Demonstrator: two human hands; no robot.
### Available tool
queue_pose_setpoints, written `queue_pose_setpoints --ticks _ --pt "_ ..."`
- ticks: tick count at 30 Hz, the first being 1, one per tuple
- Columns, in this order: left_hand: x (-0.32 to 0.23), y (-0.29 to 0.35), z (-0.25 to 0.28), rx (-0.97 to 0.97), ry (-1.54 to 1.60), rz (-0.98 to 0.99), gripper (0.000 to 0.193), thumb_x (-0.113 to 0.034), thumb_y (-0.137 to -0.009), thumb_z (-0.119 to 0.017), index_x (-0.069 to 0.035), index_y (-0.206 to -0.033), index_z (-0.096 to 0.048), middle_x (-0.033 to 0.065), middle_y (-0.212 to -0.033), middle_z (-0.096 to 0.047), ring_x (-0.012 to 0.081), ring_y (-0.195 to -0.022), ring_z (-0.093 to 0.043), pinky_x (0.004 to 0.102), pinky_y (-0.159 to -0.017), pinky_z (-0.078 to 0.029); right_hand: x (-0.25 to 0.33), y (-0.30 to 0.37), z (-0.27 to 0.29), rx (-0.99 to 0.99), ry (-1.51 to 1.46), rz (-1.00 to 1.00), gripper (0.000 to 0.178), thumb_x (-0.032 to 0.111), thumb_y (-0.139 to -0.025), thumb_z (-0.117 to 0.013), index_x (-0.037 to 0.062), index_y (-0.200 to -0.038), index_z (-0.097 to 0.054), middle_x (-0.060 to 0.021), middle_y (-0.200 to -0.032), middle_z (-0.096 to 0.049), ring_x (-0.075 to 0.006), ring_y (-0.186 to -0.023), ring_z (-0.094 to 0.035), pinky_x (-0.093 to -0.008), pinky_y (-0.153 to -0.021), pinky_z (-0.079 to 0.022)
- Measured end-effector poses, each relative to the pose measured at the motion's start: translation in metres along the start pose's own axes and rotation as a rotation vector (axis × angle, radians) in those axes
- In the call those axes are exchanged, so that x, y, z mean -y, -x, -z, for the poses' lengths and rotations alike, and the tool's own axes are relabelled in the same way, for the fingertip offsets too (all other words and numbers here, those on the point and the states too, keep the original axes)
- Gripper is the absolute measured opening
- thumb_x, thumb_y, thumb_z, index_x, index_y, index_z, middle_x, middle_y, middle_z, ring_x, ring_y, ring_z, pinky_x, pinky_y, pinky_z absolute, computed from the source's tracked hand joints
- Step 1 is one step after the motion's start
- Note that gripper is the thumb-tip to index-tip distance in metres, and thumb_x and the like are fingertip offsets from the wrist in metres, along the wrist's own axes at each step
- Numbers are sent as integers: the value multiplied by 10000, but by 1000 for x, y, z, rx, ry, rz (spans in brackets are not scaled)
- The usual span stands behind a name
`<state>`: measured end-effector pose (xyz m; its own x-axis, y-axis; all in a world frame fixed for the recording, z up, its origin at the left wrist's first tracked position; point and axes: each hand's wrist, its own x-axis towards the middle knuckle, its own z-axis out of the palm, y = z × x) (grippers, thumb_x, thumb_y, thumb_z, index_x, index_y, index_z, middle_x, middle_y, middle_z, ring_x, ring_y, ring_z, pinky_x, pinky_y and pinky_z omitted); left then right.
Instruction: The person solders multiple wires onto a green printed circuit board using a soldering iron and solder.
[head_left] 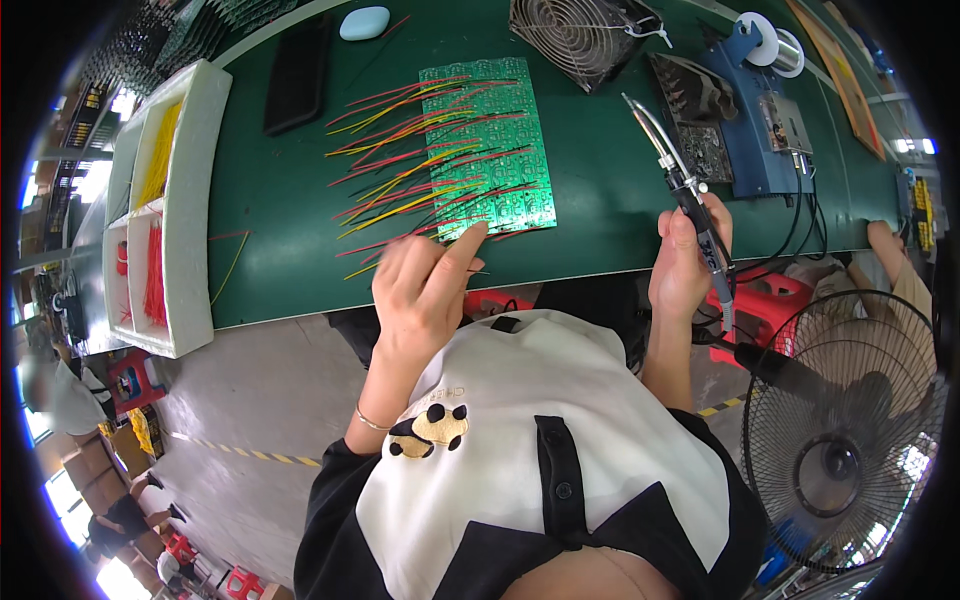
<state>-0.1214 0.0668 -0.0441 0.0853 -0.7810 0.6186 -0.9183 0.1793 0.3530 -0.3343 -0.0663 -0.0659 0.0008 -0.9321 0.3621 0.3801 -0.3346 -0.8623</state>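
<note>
A green circuit board panel (515, 150) lies on the green bench mat, with rows of red, yellow and black wires (385, 150) running out past its left side. My left hand (415, 285) is at the board's near edge, fingers curled and the index fingertip at the lowest row of wires. Whatever it pinches there is hidden by the fingers. In my right hand (685, 255) is a soldering iron (690, 195) with a black handle. Its bent metal tip points up and away, to the right of the board and apart from it.
At left stands a white foam box (190, 210) of yellow and red wires. A dark phone (297, 75) and pale oval case (364, 23) lie behind. Farther right are a square fan (580, 35), a metal stand (695, 110) and a blue soldering unit (745, 140) with a solder spool (775, 45).
</note>
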Motion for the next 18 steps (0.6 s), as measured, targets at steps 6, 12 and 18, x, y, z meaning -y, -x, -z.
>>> queue_pose_setpoints --ticks 6,12,18 --pt "-3 -2 -14 -108 519 156 157 167 -772 -473 44 -831 -396 160 -734 -502 229 -521 -465 279 -475 -404 5 9 0 7 102 -11 345 97 -800 -631 -31 -1092 -500 -49 -897 -508 -104 -717 -440 -255 -600 -377" --pt "-2 -14 -11 22 288 142 154 142 -744 -542 34 -835 -481 125 -756 -548 241 -592 -524 280 -531 -443 -9 21 5 -78 -90 84 240 127 -842 -580 -39 -1003 -520 -110 -874 -558 -97 -583 -443 -223 -490 -355" --pt "-3 -10 -15 -48 210 240 138 104 -719 -608 21 -824 -573 92 -763 -577 189 -632 -548 261 -532 -452 -6 30 0 -26 -41 63 240 127 -837 -585 -24 -1005 -504 -91 -844 -552 -72 -576 -442 -198 -475 -344"
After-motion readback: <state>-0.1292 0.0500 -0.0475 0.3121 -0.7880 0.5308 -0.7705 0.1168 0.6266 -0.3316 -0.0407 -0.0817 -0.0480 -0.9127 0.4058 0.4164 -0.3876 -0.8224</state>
